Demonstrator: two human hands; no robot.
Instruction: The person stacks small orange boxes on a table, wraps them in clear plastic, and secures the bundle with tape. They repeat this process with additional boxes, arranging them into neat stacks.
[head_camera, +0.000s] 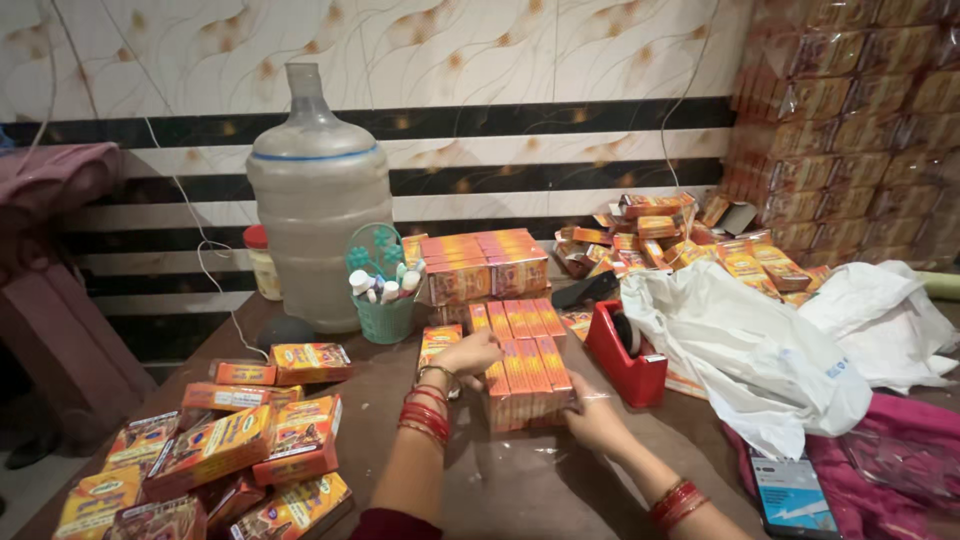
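Hands (470, 352) (597, 420) flank orange box bundle (525, 365), fingers curled, gripping its sides.

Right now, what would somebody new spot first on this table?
Probably the big water jug standing at the back by the wall, and the heaps of orange boxes at the front left. In the middle, the left hand and right hand press on a block of slim orange boxes, beside a red tape dispenser.

The phone (795, 500) is cut off at the near edge; box prints blurred; the right hand (597, 417) hides the bundle's (525, 365) near corner
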